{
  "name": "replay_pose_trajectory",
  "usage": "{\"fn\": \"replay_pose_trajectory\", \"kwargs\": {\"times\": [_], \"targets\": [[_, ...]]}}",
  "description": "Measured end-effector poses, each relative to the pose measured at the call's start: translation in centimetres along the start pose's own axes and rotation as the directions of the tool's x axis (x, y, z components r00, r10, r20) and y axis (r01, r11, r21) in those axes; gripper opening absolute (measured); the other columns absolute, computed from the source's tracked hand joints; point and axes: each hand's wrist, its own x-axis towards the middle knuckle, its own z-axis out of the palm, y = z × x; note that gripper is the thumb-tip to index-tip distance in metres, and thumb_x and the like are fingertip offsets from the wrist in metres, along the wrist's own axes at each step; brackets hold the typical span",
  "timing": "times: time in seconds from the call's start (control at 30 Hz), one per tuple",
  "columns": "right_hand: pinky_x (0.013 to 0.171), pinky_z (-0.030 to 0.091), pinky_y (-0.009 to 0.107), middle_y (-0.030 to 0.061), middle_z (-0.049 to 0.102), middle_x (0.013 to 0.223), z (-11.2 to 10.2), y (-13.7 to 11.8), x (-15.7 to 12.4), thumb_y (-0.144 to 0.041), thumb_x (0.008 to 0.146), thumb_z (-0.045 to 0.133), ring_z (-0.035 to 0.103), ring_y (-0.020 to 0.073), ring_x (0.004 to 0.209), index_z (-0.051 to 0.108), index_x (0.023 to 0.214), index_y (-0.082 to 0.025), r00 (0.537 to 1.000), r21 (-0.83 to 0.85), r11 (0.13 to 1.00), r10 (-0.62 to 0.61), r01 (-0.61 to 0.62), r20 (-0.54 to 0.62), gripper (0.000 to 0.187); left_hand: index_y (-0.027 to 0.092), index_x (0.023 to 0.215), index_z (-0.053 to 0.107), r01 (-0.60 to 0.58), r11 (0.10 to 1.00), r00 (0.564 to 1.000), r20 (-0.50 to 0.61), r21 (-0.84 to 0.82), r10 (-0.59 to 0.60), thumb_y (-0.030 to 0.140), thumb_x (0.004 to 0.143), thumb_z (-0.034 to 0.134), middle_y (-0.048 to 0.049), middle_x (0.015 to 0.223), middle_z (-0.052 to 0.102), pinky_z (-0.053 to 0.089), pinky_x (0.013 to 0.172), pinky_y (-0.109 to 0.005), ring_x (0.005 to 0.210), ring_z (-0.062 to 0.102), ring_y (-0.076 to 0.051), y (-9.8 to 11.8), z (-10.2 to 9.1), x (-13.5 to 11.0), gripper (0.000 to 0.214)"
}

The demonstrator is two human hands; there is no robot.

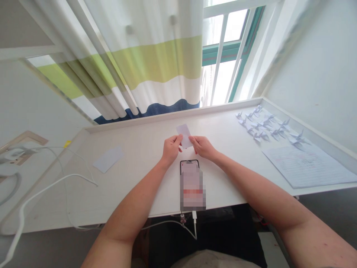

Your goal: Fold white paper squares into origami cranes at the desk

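Observation:
A small white sheet of paper (183,131) is held up over the middle of the white desk (145,149). My left hand (171,148) pinches its left edge between thumb and fingers. On the opposite edge, my right hand (204,146) grips the same sheet. Just below both hands lies a phone (192,182), its screen lit and partly blurred out, with a white charging plug (194,216) in its near end.
Several folded paper cranes (267,124) stand at the back right, behind a written sheet (309,163). Another piece of white paper (108,158) lies to the left. A white cable (55,182) crosses the desk's left side. Curtains (156,59) hang behind the raised back edge.

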Motion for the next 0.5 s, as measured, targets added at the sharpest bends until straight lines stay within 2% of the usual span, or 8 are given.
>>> {"fn": "replay_pose_trajectory", "kwargs": {"times": [0.13,0.23,0.3,0.37,0.43,0.5], "targets": [[0.057,0.027,0.033,-0.0010,0.042,0.049,-0.21,0.46,0.07,-0.087,0.100,0.030,0.038,0.0149,0.052,0.037,0.057,-0.025,0.998,-0.079,0.996,-0.043,0.040,-0.042,0.076,0.016,0.066,0.072,0.002,1.000,1.000,-0.025,-0.005,-0.003,0.067,0.087,0.080,-0.0019,0.063,0.062,0.048,0.047,-0.023,0.054,0.054,-0.010,-0.30,0.01,0.10,0.055],[0.056,0.024,0.033,-0.0027,0.036,0.051,-0.48,0.82,0.09,-0.078,0.102,0.039,0.031,0.0136,0.053,0.034,0.057,-0.025,0.984,-0.163,0.986,-0.063,0.036,-0.164,0.070,0.017,0.069,0.074,0.002,1.000,0.999,-0.045,-0.014,-0.003,0.068,0.083,0.082,-0.0014,0.064,0.063,0.050,0.047,-0.023,0.057,0.055,-0.011,-0.43,0.01,0.14,0.054],[0.057,0.029,0.031,-0.0028,0.043,0.054,-0.56,0.88,0.03,-0.071,0.103,0.048,0.036,0.0138,0.054,0.045,0.062,-0.024,0.959,-0.209,0.977,-0.085,0.028,-0.270,0.062,0.018,0.074,0.078,0.006,1.000,0.999,-0.052,-0.013,-0.006,0.068,0.081,0.084,-0.0018,0.066,0.067,0.050,0.049,-0.023,0.059,0.056,-0.012,-0.48,0.05,0.12,0.051],[0.061,0.037,0.031,-0.0007,0.057,0.064,-0.43,0.78,-0.10,-0.064,0.103,0.055,0.048,0.0153,0.058,0.063,0.078,-0.023,0.942,-0.228,0.972,-0.134,0.063,-0.308,0.049,0.018,0.077,0.079,0.009,1.000,0.998,-0.056,-0.017,-0.010,0.067,0.078,0.086,-0.0022,0.067,0.069,0.051,0.051,-0.024,0.060,0.058,-0.013,-0.49,0.15,0.06,0.050],[0.067,0.044,0.032,0.0036,0.068,0.080,-0.09,0.58,-0.24,-0.061,0.103,0.057,0.058,0.0176,0.067,0.072,0.100,-0.022,0.946,-0.206,0.970,-0.186,0.132,-0.266,0.042,0.018,0.078,0.079,0.001,0.999,0.999,-0.053,-0.039,-0.003,0.066,0.075,0.089,-0.0025,0.068,0.071,0.052,0.055,-0.026,0.060,0.061,-0.014,-0.43,0.28,-0.02,0.050],[0.073,0.050,0.034,0.0071,0.073,0.092,0.37,0.39,-0.36,-0.060,0.104,0.056,0.064,0.0198,0.075,0.075,0.109,-0.022,0.958,-0.131,0.975,-0.206,0.182,-0.201,0.043,0.018,0.077,0.078,-0.019,0.999,0.999,-0.045,-0.049,0.017,0.065,0.073,0.091,-0.0030,0.070,0.073,0.053,0.061,-0.028,0.063,0.064,-0.015,-0.27,0.38,-0.10,0.049]]}}
